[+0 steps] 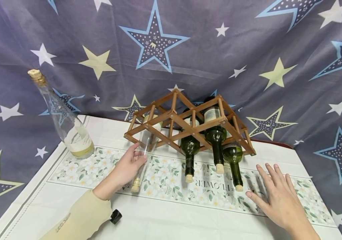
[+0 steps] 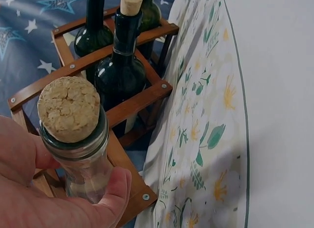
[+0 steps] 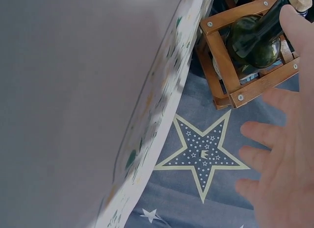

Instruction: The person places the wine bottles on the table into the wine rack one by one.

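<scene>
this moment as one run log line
left hand: grips clear corked bottle in wooden wine rack | right hand: spread, holding nothing | rack: also three corked green bottles | left of rack: second clear bottle, upright

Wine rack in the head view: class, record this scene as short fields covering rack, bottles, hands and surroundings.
Rack: wooden rack, crossed slats, on the table
Bottles in rack: three green bottles, corks toward the person; one clear bottle at the left end, also corked
Bottle outside rack: standing bottle, clear, corked, upright, left of the rack
Left hand: left hand holds the clear bottle in the rack
Right hand: right hand holds nothing, fingers spread
Table cover: white cloth, floral band
Backdrop: star-patterned fabric
</scene>
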Action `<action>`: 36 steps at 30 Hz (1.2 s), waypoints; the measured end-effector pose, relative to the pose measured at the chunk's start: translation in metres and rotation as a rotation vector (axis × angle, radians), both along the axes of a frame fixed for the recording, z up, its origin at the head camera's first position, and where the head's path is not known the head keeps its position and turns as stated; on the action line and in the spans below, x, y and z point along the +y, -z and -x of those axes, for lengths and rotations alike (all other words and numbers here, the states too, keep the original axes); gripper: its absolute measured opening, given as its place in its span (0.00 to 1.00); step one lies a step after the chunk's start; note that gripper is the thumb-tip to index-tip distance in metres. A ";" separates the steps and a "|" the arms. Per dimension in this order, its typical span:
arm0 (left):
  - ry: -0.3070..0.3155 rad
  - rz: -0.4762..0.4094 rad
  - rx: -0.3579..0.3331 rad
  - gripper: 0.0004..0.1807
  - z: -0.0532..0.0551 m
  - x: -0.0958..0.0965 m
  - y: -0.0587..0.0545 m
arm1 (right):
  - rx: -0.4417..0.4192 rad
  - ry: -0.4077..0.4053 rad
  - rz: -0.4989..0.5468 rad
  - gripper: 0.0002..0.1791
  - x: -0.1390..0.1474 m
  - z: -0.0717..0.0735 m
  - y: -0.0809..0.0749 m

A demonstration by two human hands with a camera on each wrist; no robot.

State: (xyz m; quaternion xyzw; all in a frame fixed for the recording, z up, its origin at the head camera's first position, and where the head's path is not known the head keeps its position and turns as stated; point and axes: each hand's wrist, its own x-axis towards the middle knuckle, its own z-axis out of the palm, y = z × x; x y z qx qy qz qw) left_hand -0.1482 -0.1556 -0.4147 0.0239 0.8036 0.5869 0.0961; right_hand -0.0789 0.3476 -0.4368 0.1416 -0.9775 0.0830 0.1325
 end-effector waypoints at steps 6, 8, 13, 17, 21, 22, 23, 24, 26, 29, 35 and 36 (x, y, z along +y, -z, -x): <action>-0.001 -0.006 -0.012 0.41 0.005 0.001 0.002 | -0.001 0.002 0.003 0.56 0.000 -0.001 -0.001; -0.003 -0.005 -0.012 0.41 0.006 0.001 0.002 | -0.002 0.003 -0.003 0.56 0.000 0.000 -0.001; -0.007 -0.001 -0.012 0.41 0.007 0.001 0.002 | -0.008 0.004 -0.010 0.56 -0.001 0.000 0.000; -0.004 0.002 -0.015 0.41 0.007 0.002 0.002 | -0.016 0.006 -0.006 0.56 -0.001 -0.001 0.000; -0.006 -0.004 -0.016 0.41 0.006 0.002 0.001 | -0.020 0.006 -0.004 0.56 -0.001 -0.001 0.000; -0.007 -0.007 -0.015 0.41 0.005 0.002 0.001 | -0.018 0.006 -0.003 0.56 -0.001 -0.001 0.000; -0.008 -0.009 -0.013 0.42 0.005 0.002 0.001 | -0.017 0.006 -0.003 0.56 -0.001 -0.001 0.000; -0.008 -0.009 -0.011 0.42 0.005 0.002 0.002 | -0.015 0.005 -0.003 0.56 -0.002 -0.001 0.000; -0.012 -0.003 -0.005 0.42 0.006 0.001 0.003 | -0.010 0.004 -0.003 0.56 -0.002 -0.001 0.001; -0.019 0.008 0.000 0.41 0.007 0.001 0.005 | -0.004 0.003 -0.003 0.56 -0.002 -0.001 0.001; -0.033 -0.005 -0.003 0.41 0.009 0.003 0.003 | -0.010 0.010 -0.005 0.56 -0.002 -0.001 0.000; -0.033 -0.007 -0.002 0.41 0.009 0.003 0.003 | -0.009 0.010 -0.005 0.56 -0.002 -0.001 0.000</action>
